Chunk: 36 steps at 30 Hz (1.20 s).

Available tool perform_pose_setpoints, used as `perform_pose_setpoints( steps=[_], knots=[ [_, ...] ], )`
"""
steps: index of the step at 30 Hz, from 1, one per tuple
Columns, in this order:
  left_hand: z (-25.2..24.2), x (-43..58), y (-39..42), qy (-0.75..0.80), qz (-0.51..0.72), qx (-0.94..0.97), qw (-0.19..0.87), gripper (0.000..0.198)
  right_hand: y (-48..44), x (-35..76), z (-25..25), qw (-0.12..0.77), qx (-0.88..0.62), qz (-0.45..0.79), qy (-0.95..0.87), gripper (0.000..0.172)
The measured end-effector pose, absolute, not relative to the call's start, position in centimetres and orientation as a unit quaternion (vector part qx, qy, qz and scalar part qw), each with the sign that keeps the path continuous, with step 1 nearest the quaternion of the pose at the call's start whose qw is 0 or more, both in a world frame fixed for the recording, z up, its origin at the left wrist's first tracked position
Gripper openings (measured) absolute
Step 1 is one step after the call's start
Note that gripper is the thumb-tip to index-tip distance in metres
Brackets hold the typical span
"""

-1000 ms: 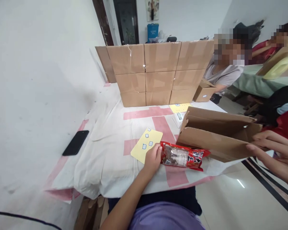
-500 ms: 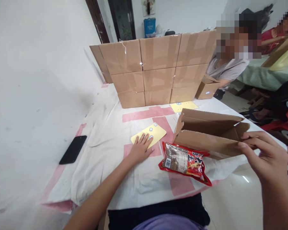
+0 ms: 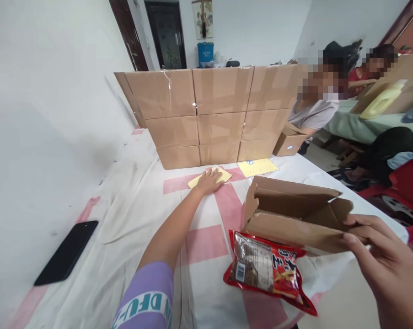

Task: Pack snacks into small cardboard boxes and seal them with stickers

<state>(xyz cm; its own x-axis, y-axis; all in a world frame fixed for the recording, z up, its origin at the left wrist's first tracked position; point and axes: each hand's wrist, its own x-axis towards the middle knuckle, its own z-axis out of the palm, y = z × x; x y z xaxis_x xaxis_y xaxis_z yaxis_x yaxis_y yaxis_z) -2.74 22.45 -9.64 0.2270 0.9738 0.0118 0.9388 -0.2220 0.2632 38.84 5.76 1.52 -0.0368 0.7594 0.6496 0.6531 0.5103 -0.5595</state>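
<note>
My left hand (image 3: 209, 180) lies flat, fingers spread, on a yellow sticker sheet (image 3: 223, 176) far out on the table, just in front of the stacked cartons (image 3: 206, 114). My right hand (image 3: 381, 260) pinches the right end flap of an open cardboard box (image 3: 292, 219) that lies on its side. A red snack packet (image 3: 268, 269) rests on the cloth just in front of the box, with no hand on it.
A second yellow sheet (image 3: 257, 167) lies by the cartons. A black phone (image 3: 65, 258) sits at the left on the white and pink cloth (image 3: 158, 219). A small open carton (image 3: 288, 141) stands at the back right. Two people sit beyond the table at right.
My left hand let go of the snack packet, went onto the yellow sheet and slid it away toward the stacked cartons. My right hand stays on the box flap.
</note>
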Motion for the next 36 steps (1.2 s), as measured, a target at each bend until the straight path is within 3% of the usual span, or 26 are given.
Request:
perform_pose_setpoints(
  steps=[8,25,33,36],
  knots=[
    [-10.1,-2.1,26.9,0.610,0.084,0.783,0.091,0.062,6.7,37.2,0.6,0.498,-0.501,0.067,-0.704,0.026],
    [-10.4,0.1,27.4,0.644,0.126,0.751,0.076,0.059,7.1,35.9,0.4,0.495,-0.445,0.054,-0.744,0.013],
    [-8.1,2.1,27.1,0.667,0.198,0.713,0.080,0.029,7.0,36.1,0.0,0.496,-0.391,0.059,-0.773,0.012],
    [-6.1,2.5,24.0,0.668,0.258,0.694,0.080,0.030,7.1,36.3,-0.1,0.497,-0.382,0.058,-0.777,0.013]
  ],
)
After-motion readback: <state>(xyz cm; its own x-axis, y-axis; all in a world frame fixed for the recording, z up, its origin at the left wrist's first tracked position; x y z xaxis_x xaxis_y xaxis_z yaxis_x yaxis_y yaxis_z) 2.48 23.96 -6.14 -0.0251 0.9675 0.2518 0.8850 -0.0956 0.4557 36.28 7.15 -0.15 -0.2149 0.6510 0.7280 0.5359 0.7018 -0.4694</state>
